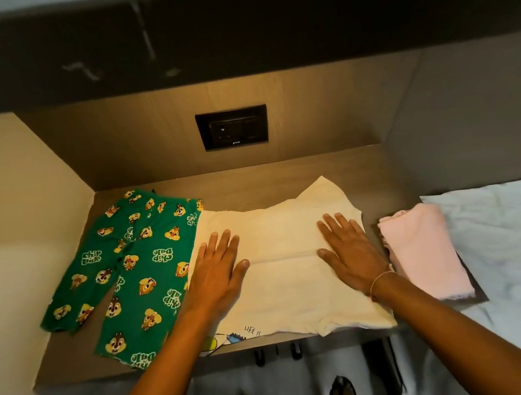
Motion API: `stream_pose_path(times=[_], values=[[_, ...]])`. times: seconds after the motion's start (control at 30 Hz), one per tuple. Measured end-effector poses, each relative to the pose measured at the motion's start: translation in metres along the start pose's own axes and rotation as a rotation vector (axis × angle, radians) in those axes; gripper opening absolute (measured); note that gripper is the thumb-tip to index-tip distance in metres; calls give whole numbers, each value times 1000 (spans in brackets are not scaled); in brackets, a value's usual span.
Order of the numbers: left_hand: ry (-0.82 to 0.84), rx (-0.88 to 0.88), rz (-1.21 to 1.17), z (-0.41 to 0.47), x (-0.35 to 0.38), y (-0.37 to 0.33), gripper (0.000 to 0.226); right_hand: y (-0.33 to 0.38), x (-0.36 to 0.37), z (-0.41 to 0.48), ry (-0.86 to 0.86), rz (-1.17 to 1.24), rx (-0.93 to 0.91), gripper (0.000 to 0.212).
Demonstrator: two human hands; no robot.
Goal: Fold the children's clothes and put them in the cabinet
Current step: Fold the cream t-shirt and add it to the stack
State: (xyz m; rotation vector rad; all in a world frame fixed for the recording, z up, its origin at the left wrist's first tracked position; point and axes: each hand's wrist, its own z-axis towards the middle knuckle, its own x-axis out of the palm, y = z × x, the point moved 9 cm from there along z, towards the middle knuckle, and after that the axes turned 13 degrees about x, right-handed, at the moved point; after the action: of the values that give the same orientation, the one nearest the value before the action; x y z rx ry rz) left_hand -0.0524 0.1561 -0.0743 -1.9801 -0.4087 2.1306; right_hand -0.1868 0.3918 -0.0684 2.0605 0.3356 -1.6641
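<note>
The bench (250, 179) is a shallow recess, closed in by a pale wall on the left, a back panel carrying a dark socket plate (232, 128), and a grey side panel on the right, with a dark overhang across the top; only its near edge is open. A bare strip of bench runs along the back panel behind the clothes, and a narrower bare margin lies at the left beside the green printed trousers (125, 277), which are spread flat with both legs reaching toward the near edge. Just right of them, overlapping their waist side, lies the cream shirt (284, 279), its near hem with a small printed picture hanging slightly past the bench edge. The left hand (217, 267) and the right hand (349, 249) both rest flat on this shirt, fingers spread and open, gripping nothing; the right wrist wears a thin band (379, 281). Near the shirt's right edge sits a folded pink garment (424, 253) on a dark surface, next to a bed with a pale blue sheet (510, 234). No container appears on the bench.
</note>
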Motion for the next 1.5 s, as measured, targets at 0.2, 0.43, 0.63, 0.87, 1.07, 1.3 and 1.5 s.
stream_pose_path(times=[0.2, 0.43, 0.63, 0.87, 1.07, 1.3, 1.5], values=[[-126, 127, 35, -17, -30, 16, 39, -13, -20, -5, -39, 139, -4, 43], [-234, 100, 45, -9, -49, 22, 5, -20, -28, -5, -131, 128, 92, 32], [-328, 88, 49, 17, -100, 15, 16, -9, -98, 4, -438, 245, 57, 10], [-758, 341, 180, -1, -195, -26, 18, -3, -184, -39, -776, 463, -89, 12], [-321, 186, 124, -58, -82, -20, 33, -10, -72, -88, -412, 284, 15, 12], [-114, 162, 114, -39, -35, -40, 43, 9, -46, -83, -270, 268, -60, 36], [48, 4, 158, 23, -6, -13, 62, 22, 0, -11, -10, -69, -35, 64]])
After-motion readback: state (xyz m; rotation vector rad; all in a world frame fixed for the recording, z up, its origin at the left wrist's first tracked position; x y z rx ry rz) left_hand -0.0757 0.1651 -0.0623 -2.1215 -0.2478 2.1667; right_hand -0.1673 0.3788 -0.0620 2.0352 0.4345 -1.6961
